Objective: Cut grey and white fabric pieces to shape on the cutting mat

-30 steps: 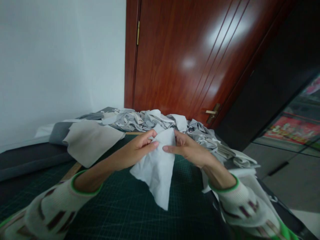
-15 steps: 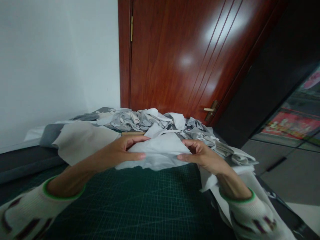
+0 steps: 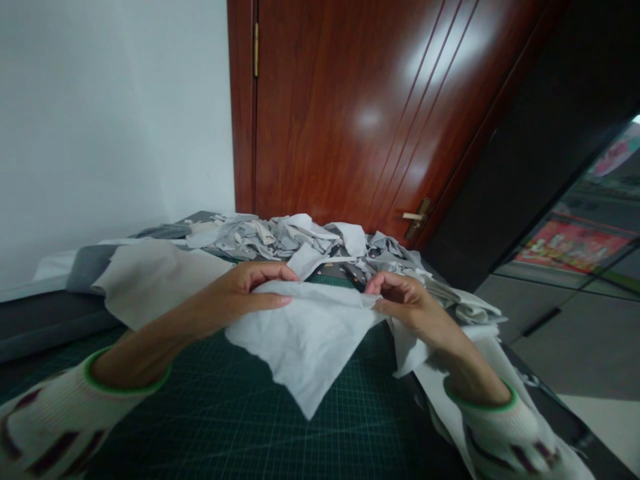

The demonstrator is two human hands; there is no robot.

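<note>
A pale grey-white piece of fabric (image 3: pixel 310 333) hangs between my two hands, its pointed lower corner drooping over the green cutting mat (image 3: pixel 240 420). My left hand (image 3: pixel 257 290) pinches its upper left edge between thumb and fingers. At the upper right edge, my right hand (image 3: pixel 403 300) grips the cloth the same way, with the fingers curled. Part of the edge is hidden behind the fingertips. Beyond my left wrist lies a larger beige fabric piece (image 3: pixel 160 277).
Heaped grey and white fabric scraps (image 3: pixel 255 237) run along the back, before a brown wooden door (image 3: pixel 330 133). Folded fabric (image 3: pixel 470 307) and long pale strips lie at the right. A white wall (image 3: pixel 110 120) stands left; a dark cabinet (image 3: pixel 545 307) stands right.
The fabric between my hands was folded up and bunched; now its front part hangs down to a point. Both hands stay on its upper edge. The view has shifted slightly.
</note>
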